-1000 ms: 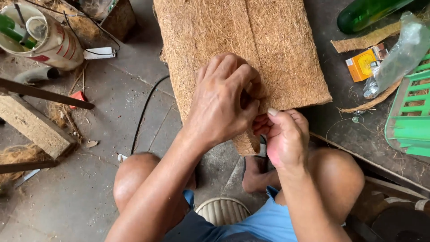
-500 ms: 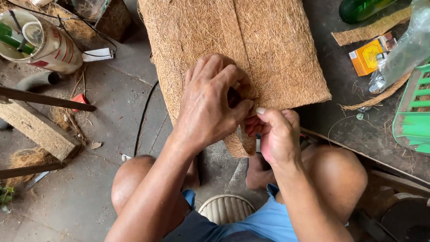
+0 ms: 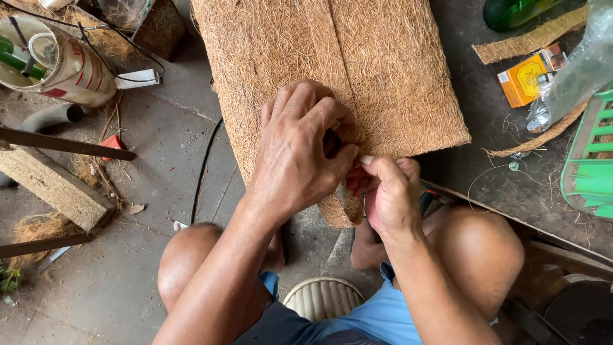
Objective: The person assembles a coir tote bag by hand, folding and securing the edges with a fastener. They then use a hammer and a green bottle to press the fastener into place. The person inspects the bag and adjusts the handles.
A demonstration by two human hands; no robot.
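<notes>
A large brown coconut-fibre mat (image 3: 332,76), folded lengthwise with a seam down its middle, lies on the grey concrete floor (image 3: 159,166) and reaches from the top edge of the view down to the person's knees. The left hand (image 3: 300,150) lies over the mat's near edge, fingers curled down and closed on the fibre. The right hand (image 3: 386,191) sits just beside it, touching it, thumb and forefinger pinched tight at the mat's lower corner; whatever small thing they pinch is hidden.

Towards the floor's far left corner stands a white and red tin can (image 3: 64,61) with tools in it, and a wooden plank (image 3: 54,185) lies nearer. On the right lie an orange cardboard box (image 3: 525,80), a clear plastic bag (image 3: 571,76) and a green plastic crate (image 3: 594,160).
</notes>
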